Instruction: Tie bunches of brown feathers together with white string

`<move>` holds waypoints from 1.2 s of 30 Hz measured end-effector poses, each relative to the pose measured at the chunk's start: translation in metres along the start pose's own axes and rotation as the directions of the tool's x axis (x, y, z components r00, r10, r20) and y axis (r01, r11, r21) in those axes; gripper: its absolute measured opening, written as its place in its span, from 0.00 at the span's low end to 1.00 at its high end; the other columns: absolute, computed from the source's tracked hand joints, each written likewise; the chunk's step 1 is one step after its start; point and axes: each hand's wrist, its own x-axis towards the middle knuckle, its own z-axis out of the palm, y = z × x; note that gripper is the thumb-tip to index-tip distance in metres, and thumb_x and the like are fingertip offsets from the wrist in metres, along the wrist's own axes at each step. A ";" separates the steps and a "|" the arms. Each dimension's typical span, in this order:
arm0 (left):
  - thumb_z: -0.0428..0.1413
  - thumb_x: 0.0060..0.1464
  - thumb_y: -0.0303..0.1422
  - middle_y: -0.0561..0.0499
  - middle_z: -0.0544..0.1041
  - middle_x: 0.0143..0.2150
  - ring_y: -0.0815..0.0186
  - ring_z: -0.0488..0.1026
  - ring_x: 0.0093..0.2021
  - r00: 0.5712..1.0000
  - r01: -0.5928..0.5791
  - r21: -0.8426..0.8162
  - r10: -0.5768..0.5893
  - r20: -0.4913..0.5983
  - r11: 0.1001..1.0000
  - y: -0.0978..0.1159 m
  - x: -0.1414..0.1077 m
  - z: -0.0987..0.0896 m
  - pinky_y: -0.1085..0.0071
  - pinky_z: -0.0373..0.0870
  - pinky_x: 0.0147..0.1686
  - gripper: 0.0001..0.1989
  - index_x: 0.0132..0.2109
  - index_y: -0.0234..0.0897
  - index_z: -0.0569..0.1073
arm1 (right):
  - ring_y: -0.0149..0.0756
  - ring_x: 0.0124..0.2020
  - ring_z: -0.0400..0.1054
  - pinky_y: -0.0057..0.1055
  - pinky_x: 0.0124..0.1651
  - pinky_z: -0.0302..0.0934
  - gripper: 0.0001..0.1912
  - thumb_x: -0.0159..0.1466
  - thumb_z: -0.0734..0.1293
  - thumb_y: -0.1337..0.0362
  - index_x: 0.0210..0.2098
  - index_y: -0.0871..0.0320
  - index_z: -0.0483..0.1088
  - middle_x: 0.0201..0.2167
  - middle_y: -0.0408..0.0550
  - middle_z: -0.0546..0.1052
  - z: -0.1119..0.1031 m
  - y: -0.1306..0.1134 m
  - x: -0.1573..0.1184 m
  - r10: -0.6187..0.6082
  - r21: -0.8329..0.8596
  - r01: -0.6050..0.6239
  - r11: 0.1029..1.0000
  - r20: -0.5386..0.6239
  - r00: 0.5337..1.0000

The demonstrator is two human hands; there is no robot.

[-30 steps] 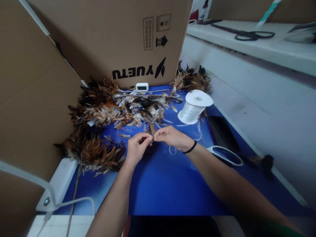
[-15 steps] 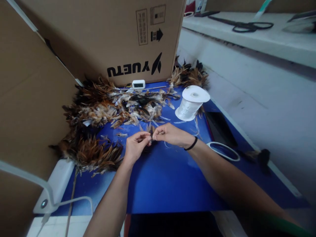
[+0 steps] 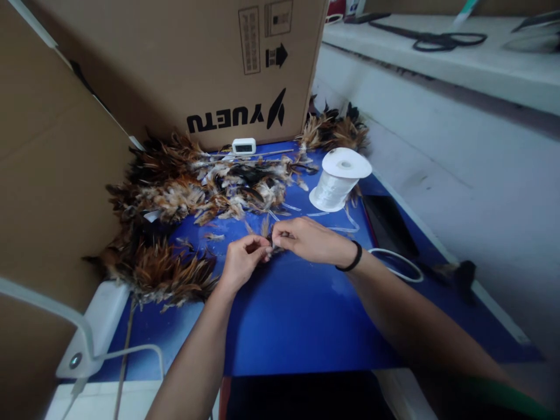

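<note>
My left hand (image 3: 245, 256) is closed in a pinch on a small bunch of feathers (image 3: 266, 226), whose tips show between my two hands over the blue table top. Right beside it, my right hand (image 3: 306, 240), a dark band at its wrist, pinches at the same bunch with thumb and forefinger. What exactly its fingertips hold is too small to make out. Just beyond stands a white spool (image 3: 335, 186) wound with clear, shiny tape. A loose strip of that tape (image 3: 345, 228) lies behind my right hand.
Brown and black feathers (image 3: 175, 198) are heaped at the left and back, against a large cardboard box (image 3: 153, 70). A small white digital clock (image 3: 244, 146) sits behind them. At right are a dark flat object (image 3: 389, 224) and a white ring (image 3: 402, 274). Scissors (image 3: 437, 41) rest on the ledge.
My right hand has turned and shifted slightly right and forward, its fingertips still at the feathers. The tape strip behind it now shows more. My left hand has barely moved.
</note>
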 end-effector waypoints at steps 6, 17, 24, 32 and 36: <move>0.65 0.39 0.34 0.55 0.73 0.21 0.72 0.69 0.20 1.000 0.018 -0.039 -0.019 -0.010 0.999 0.001 -0.001 0.002 0.75 0.68 0.23 0.11 0.29 0.33 0.74 | 0.28 0.27 0.62 0.25 0.31 0.49 0.08 0.59 0.60 0.70 0.28 0.58 0.71 0.25 0.42 0.72 0.000 -0.001 -0.001 -0.016 -0.010 0.016 1.000 -0.017 1.000; 0.66 0.36 0.35 0.53 0.74 0.21 0.71 0.69 0.20 1.000 0.017 -0.039 -0.016 0.018 0.999 0.001 -0.002 0.003 0.74 0.69 0.22 0.13 0.29 0.33 0.75 | 0.31 0.34 0.66 0.26 0.37 0.53 0.08 0.61 0.61 0.70 0.29 0.59 0.71 0.30 0.46 0.74 0.005 -0.006 0.001 -0.140 -0.089 0.134 0.987 -0.075 0.987; 0.66 0.38 0.36 0.54 0.71 0.19 0.73 0.68 0.19 0.998 0.041 -0.055 -0.038 0.059 0.998 0.000 -0.003 0.004 0.76 0.66 0.21 0.13 0.27 0.32 0.73 | 0.32 0.36 0.64 0.28 0.40 0.54 0.09 0.63 0.60 0.69 0.31 0.59 0.71 0.33 0.47 0.73 0.007 -0.004 0.003 -0.264 -0.153 0.252 0.955 -0.061 0.963; 0.65 0.40 0.38 0.55 0.70 0.19 0.75 0.65 0.18 0.999 0.009 -0.147 -0.002 0.049 0.989 0.003 -0.002 0.001 0.76 0.63 0.21 0.15 0.28 0.32 0.71 | 0.37 0.41 0.62 0.35 0.48 0.53 0.06 0.62 0.62 0.68 0.35 0.59 0.71 0.37 0.50 0.74 0.013 0.005 0.010 -0.302 -0.170 0.254 0.952 -0.385 0.872; 0.64 0.41 0.37 0.56 0.70 0.20 0.75 0.65 0.18 0.998 -0.005 -0.187 0.016 0.054 0.982 0.004 -0.003 -0.001 0.76 0.63 0.21 0.14 0.30 0.33 0.70 | 0.33 0.34 0.66 0.30 0.40 0.58 0.04 0.59 0.64 0.68 0.33 0.58 0.70 0.31 0.46 0.74 -0.002 -0.009 -0.006 -0.142 0.087 0.189 0.978 -0.384 0.912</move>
